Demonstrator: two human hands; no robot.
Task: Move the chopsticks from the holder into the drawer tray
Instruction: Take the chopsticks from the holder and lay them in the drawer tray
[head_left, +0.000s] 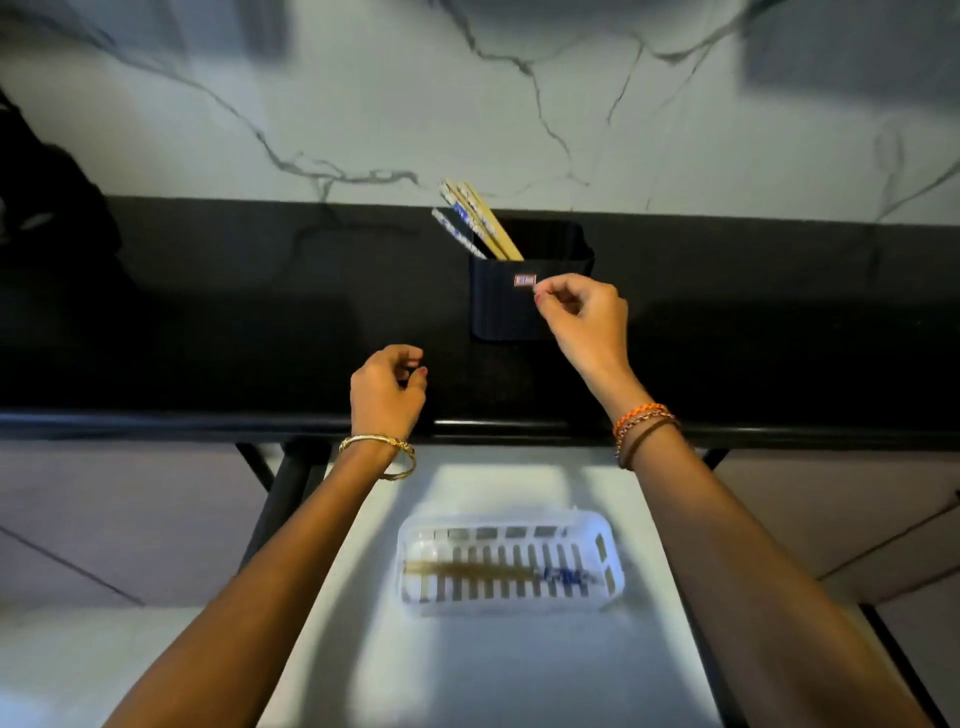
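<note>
A black ribbed holder (506, 312) stands on the black counter, with several wooden chopsticks (475, 221) leaning out of its left side. My right hand (582, 322) hovers in front of the holder's right half, fingers loosely curled and holding nothing. My left hand (387, 392) floats over the counter to the lower left of the holder, fingers curled and empty. Below, in the open white drawer (519, 665), a white slotted tray (602, 556) holds chopsticks (483, 574) lying lengthwise.
The black counter (208, 322) has a rounded front edge just above the drawer. A white marble wall (363, 104) rises behind the holder. A dark object (47, 208) sits at the far left of the counter.
</note>
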